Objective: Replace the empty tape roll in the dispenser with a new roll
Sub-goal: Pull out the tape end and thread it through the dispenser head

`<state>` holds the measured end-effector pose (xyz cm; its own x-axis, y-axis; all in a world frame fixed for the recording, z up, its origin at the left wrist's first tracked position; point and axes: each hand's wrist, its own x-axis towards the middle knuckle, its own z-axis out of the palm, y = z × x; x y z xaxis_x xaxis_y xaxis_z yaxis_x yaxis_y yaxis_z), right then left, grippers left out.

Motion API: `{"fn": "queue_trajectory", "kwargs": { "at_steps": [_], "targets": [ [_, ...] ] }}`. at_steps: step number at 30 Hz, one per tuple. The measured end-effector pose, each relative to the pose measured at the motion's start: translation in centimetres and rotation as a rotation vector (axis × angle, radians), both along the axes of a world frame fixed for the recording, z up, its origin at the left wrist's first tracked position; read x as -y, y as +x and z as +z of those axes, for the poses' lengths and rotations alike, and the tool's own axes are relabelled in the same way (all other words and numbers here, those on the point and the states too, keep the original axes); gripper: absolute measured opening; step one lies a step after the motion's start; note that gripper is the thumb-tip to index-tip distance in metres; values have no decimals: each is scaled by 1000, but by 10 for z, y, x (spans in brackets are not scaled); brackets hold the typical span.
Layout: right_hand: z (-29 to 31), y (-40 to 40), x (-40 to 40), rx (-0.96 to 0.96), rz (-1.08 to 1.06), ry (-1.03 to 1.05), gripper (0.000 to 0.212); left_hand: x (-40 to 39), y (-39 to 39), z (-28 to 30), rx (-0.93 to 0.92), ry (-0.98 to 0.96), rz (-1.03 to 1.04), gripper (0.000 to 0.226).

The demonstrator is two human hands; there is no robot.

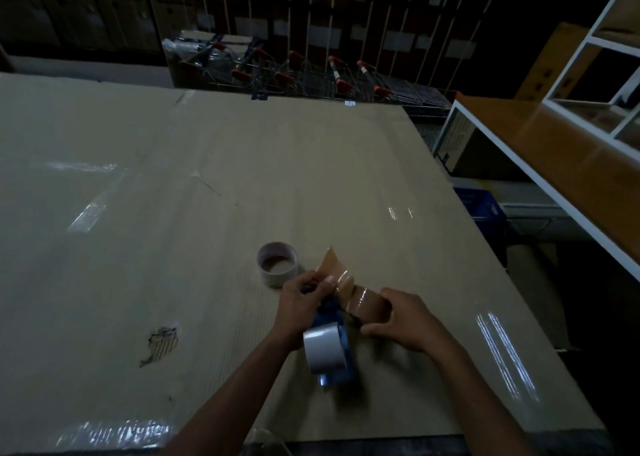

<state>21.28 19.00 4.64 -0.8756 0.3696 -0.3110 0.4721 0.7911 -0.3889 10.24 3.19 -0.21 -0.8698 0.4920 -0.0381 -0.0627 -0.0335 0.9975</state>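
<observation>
Near the bench's point(207, 144) front edge, right of its middle, the person's left hand point(301, 303) grips the front end of the blue tape dispenser point(337, 320), which carries the new roll point(323, 346). The right hand point(405, 317) pinches the brown tape strip point(346, 282) pulled out from it, fingers clenched on the tape. The empty tape roll point(280, 263) lies flat on the bench just beyond the left hand.

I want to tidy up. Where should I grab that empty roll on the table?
Come from above and pinch the wall of the empty roll, one finger inside the open hole, thumb outside. It lies flat on the cardboard table, hole up, apart from both hands.
</observation>
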Motion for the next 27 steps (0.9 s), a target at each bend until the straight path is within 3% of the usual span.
{"fn": "queue_trajectory", "kwargs": {
  "at_steps": [3, 11, 19, 27],
  "targets": [
    [1, 2, 2, -33, -8, 53, 53, -1, 1, -11, 33, -5, 54, 15],
    [34, 4, 27, -202, -41, 46, 41, -14, 13, -26, 54, -17, 196, 18],
    [33, 8, 38, -300, -212, -246, 26, -13, 14, -24, -45, -107, 276, 10],
    [37, 3, 61, -295, -252, -105, 38, -18, 16, -27, -159, -232, 373, 18]
  ]
}}
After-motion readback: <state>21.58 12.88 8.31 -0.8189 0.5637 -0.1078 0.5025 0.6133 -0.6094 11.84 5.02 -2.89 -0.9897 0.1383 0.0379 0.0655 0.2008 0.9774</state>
